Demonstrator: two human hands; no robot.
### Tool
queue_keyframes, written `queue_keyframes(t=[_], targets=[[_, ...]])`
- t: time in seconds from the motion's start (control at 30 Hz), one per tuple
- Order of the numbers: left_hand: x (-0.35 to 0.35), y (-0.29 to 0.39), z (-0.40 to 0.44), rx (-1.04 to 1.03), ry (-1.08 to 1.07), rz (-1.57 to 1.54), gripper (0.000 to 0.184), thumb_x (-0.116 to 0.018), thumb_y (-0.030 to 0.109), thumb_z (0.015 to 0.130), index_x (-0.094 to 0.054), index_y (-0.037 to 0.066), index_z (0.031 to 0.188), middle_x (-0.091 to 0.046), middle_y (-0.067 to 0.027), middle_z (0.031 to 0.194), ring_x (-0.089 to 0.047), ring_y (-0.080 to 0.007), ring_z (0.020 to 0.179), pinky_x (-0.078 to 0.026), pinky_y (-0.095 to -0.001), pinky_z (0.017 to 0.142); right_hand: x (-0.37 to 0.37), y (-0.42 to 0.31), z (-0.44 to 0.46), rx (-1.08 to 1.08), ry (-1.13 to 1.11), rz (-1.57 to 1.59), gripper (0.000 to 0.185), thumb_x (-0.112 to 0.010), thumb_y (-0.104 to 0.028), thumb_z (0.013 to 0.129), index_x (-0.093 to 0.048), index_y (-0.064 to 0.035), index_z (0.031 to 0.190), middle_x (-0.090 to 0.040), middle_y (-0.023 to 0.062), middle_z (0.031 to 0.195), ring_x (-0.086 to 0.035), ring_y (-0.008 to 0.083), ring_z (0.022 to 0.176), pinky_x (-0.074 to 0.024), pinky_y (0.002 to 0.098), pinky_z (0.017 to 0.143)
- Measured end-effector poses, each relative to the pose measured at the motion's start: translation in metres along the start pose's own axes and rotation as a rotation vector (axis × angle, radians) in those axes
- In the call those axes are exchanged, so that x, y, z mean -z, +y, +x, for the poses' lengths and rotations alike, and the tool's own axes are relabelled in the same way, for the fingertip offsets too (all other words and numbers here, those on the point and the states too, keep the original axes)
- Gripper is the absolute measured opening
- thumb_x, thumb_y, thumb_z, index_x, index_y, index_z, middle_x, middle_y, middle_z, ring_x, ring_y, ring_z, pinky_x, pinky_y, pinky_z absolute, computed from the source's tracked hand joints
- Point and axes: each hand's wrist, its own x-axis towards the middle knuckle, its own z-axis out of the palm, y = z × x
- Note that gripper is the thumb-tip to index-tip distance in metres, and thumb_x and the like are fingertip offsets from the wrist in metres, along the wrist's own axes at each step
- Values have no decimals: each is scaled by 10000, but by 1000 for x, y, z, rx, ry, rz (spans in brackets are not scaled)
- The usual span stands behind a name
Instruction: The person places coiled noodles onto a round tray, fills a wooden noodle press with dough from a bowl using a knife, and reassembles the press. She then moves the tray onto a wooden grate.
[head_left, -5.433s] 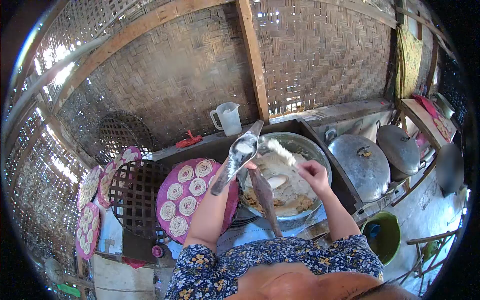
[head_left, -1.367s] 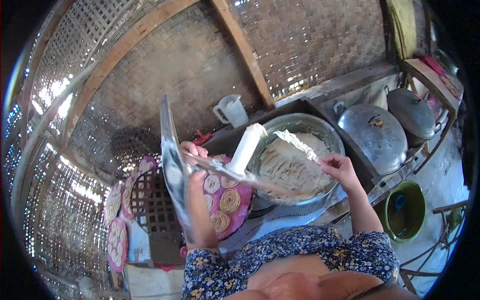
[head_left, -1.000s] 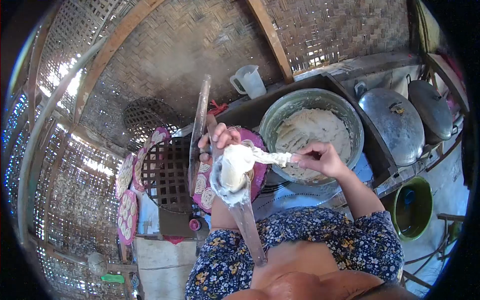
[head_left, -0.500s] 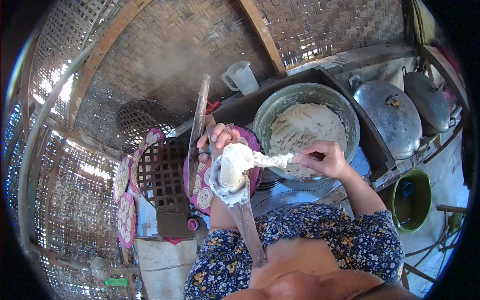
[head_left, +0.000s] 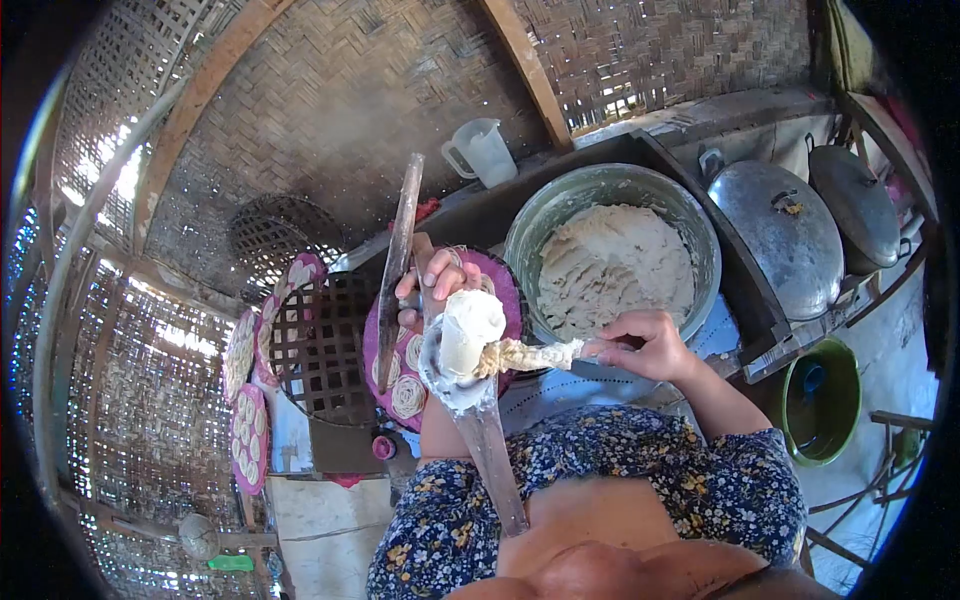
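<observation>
My left hand is wrapped round a wooden press, whose lower end rests against my chest. A white cylinder of dough stands up from the press's round middle. A second wooden bar leans beside the fingers. In my right hand, pinched at its handle, is a dough-coated stick, its tip touching the cylinder's lower side. Behind that hand sits a large metal basin with a mass of pale dough. Under the left hand lies a pink round tray with coiled noodle rounds.
Farther left are a dark woven rack and more pink trays. A plastic jug stands at the wall. To the right are a lidded pot, a darker pot and a green bucket on the floor.
The two wooden pieces have come apart and the press now leans on my chest. My right hand has brought the stick from above the basin to the cylinder, its tip lately moving lower.
</observation>
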Motion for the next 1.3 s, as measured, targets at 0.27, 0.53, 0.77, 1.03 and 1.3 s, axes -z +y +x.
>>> queue_keyframes(t=[0.27,0.53,0.77,1.03,1.3], targets=[[-8,11,-5,-62,84,78,304,-667,53,561,-626,200,824,-404,16,877,-484,-93,745,-204,-400,1048,33,-3,-7,-135,162,-71,220,-742,-138,651,-651,-12,806,-632,89,710,-608,202,611,-477,273,570],[-10,16,21,-191,5,153,263,-617,123,585,-586,186,839,-410,-12,885,-500,-143,796,-244,-415,1051,16,1,11,-74,81,-201,480,-627,-347,757,-536,-49,1122,-549,133,1105,-527,264,1007,-406,374,863],[-4,-17,45,42,-72,267,326,-697,110,567,-583,196,860,-426,3,925,-513,-141,790,-286,-437,1022,-80,-61,51,-220,-657,1908,1009,-253,-821,663,-215,-104,1373,-417,261,1244,-565,293,833,-466,341,584],[-17,-11,12,120,47,638,362,-675,21,525,-561,216,808,-405,-19,940,-483,-201,916,-292,-469,1035,-56,-65,41,-598,-333,1636,791,-319,-716,769,-420,-77,1224,-569,193,856,-435,170,458,-321,240,354],[-20,3,3,174,100,872,708,-786,135,527,-502,198,1173,-373,-159,1302,-328,-346,1241,-320,-463,1003,-47,-43,43,-468,-536,1808,809,-352,-737,735,-389,-120,1258,-553,234,945,-482,195,478,-332,245,299]])
